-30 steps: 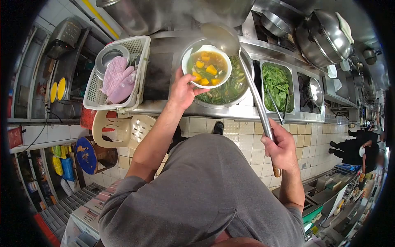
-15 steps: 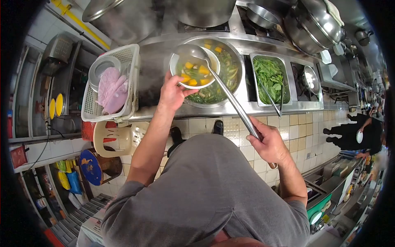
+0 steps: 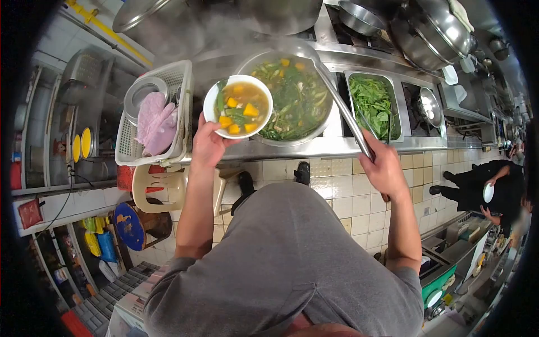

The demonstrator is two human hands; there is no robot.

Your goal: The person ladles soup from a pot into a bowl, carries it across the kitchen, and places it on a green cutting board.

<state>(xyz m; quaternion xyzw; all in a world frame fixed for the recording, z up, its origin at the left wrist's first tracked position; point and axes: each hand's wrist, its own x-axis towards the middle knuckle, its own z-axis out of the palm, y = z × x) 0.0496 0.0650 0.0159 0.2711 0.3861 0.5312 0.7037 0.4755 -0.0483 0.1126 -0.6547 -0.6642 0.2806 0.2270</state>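
My left hand grips a white bowl by its lower left rim. Broth, orange chunks and green leaves fill the bowl, which overlaps the left edge of a large steaming pot. More broth and greens are in that pot. My right hand is closed around the handle of a long metal ladle. The ladle's head is over the pot's upper right rim, partly hidden by steam. To the right of the pot sits a metal tray of green leaves with tongs in it.
A white basket with pink gloves stands at the left of the counter. Large pots line the back. A beige plastic chair is below the basket. Another person holds a white dish at the right.
The bowl has moved left, mostly off the pot. The ladle's head has left the bowl and swung to the pot's upper right. My right hand has moved slightly right and up.
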